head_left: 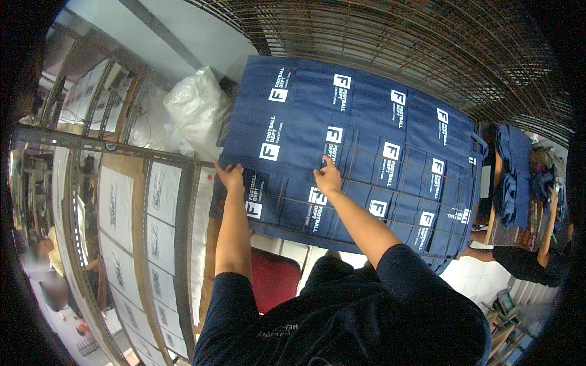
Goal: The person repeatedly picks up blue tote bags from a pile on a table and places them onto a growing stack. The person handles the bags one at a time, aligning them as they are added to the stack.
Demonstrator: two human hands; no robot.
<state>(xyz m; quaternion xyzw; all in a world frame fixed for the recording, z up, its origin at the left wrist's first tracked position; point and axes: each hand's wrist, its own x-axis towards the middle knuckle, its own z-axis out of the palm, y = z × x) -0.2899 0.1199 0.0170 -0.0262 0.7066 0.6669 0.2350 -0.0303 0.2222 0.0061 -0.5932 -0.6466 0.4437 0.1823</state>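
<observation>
White-printed navy fabric panels (305,110) lie beyond the dark-red padded seat (276,279). Beyond it too: left hand (230,177) half-open, right hand (328,177) loosely curled; cannot tell either's grip. Judged best: light, even pressure, avoiding creases.

The navy cloth (363,137) looks matt and mostly smooth; the rack of thin metal rods (390,49), dull and rough. The plastic bag (195,110) is crinkled and glossy, the shelf frame (137,150) dull metal, the shirt (354,305) matt cloth.
</observation>
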